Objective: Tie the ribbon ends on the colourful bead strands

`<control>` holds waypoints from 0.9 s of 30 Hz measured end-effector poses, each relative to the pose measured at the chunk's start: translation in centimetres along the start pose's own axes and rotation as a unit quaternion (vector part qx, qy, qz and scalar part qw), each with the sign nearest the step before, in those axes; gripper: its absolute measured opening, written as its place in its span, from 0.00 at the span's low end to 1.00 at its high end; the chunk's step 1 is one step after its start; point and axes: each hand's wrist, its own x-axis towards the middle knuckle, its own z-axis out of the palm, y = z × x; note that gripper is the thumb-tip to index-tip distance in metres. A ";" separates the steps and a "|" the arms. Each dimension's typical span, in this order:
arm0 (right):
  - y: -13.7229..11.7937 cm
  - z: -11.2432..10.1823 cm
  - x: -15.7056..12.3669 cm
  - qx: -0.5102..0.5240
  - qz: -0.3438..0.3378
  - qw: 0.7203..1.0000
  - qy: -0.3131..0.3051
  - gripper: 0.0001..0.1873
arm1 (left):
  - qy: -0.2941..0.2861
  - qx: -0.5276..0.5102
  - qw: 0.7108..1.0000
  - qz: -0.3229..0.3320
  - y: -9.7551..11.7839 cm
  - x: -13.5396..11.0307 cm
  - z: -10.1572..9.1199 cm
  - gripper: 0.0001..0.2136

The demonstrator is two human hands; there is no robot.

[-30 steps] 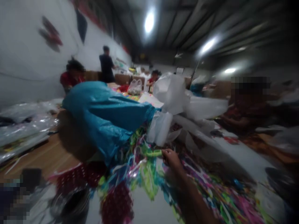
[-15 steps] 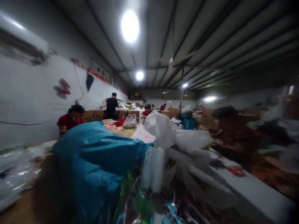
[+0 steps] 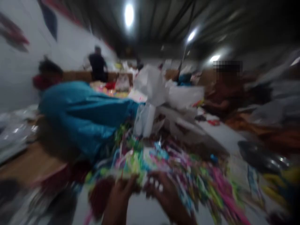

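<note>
The picture is heavily blurred by motion. My left hand [image 3: 120, 195] and my right hand [image 3: 164, 192] are close together at the bottom centre, at the near edge of a pile of colourful plastic strips [image 3: 164, 156] in green, pink, blue and white. The fingers of both hands curl at the pile's edge, and the right hand's fingernails show. The blur hides whether either hand grips a strip. Behind the pile lies a large blue plastic bag [image 3: 79, 109], with white plastic bags [image 3: 152, 84] beside it.
A person in dark red [image 3: 225, 93] sits at the right of the white table [image 3: 220, 134]. Another in red [image 3: 47, 75] sits at the far left, and one in black [image 3: 97, 64] stands at the back. Clear plastic packets [image 3: 14, 131] lie left. A dark round dish [image 3: 260, 157] is at the right.
The view swung up to the ceiling half a second ago and has dropped back to the table. Both hands are now in view at the pile; a second ago only the right showed.
</note>
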 end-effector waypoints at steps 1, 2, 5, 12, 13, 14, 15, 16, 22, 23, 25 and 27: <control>0.7 0.5 -0.5 0.041 0.038 0.998 0.014 0.09 | 0.017 0.003 1.000 -0.014 -0.7 0.4 0.0 0.12; 1.3 0.9 -1.0 0.091 0.064 0.993 0.044 0.08 | 0.002 -0.010 1.000 0.017 -1.5 0.9 -0.1 0.13; 2.4 1.8 -2.2 0.120 0.072 0.988 0.071 0.10 | -0.022 -0.109 0.992 0.064 -3.7 1.7 -0.3 0.12; 2.1 2.5 -3.8 -0.084 -0.014 0.993 0.085 0.12 | -0.003 -0.142 0.990 0.021 -5.5 0.7 -1.1 0.10; 2.2 2.6 -3.7 -0.104 -0.026 0.991 0.084 0.11 | -0.001 -0.144 0.989 0.022 -5.6 0.7 -1.2 0.10; 2.4 2.8 -3.6 -0.119 -0.035 0.989 0.084 0.09 | 0.003 -0.143 0.989 0.022 -5.8 0.8 -1.3 0.10; 2.5 2.9 -3.5 -0.130 -0.044 0.987 0.084 0.08 | 0.006 -0.141 0.990 0.021 -5.9 0.9 -1.4 0.10; 2.7 3.0 -3.3 -0.139 -0.052 0.986 0.081 0.07 | 0.009 -0.139 0.990 0.019 -6.0 1.1 -1.4 0.10; 3.7 3.7 -2.7 -0.149 -0.099 0.982 0.055 0.07 | 0.015 -0.153 0.988 0.012 -6.6 1.9 -1.8 0.10; 3.8 3.7 -2.6 -0.149 -0.103 0.982 0.051 0.08 | 0.018 -0.156 0.988 0.009 -6.7 2.0 -1.8 0.09; 4.1 3.8 -2.5 -0.153 -0.102 0.982 0.044 0.09 | 0.026 -0.160 0.987 0.005 -6.8 2.4 -1.9 0.09; 4.3 3.8 -2.3 -0.161 -0.098 0.981 0.036 0.09 | 0.029 -0.161 0.987 0.001 -7.0 2.7 -2.0 0.09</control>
